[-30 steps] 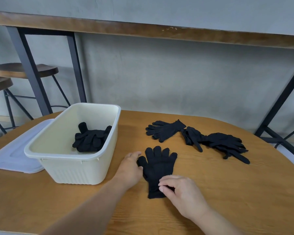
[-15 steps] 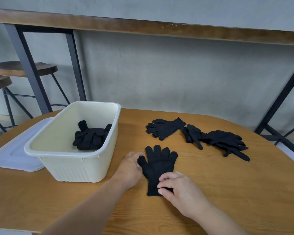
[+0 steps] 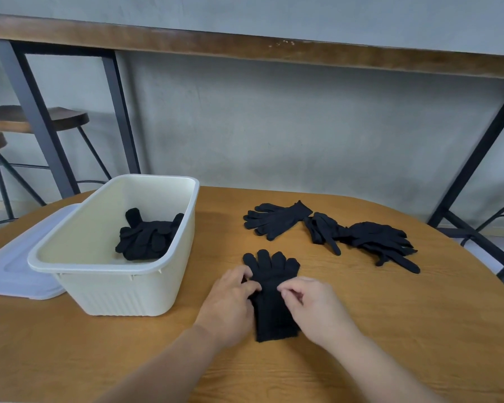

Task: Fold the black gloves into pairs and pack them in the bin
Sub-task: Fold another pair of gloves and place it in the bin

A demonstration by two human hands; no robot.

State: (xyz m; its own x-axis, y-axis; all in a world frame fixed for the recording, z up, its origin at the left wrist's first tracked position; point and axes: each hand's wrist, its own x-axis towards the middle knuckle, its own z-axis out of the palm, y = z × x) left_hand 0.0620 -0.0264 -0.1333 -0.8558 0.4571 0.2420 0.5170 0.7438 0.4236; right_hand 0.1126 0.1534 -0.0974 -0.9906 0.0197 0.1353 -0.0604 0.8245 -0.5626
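A black glove (image 3: 272, 292) lies flat on the wooden table (image 3: 390, 330), fingers pointing away from me. My left hand (image 3: 230, 303) pinches its left edge at the palm. My right hand (image 3: 312, 306) pinches its right edge opposite. A cream plastic bin (image 3: 114, 289) stands to the left with a folded bundle of black gloves (image 3: 149, 237) inside. Further back lie a loose black glove (image 3: 277, 219) and a heap of more black gloves (image 3: 370, 239).
A translucent white lid (image 3: 15, 271) lies on the table left of the bin. Behind the table are a grey wall, a high wooden counter on black metal legs (image 3: 41, 126), and stools (image 3: 67, 119) at far left.
Both hands have closed in on the middle of the near glove: the left moved from beside the thumb onto its edge, the right moved up from the cuff to the palm.
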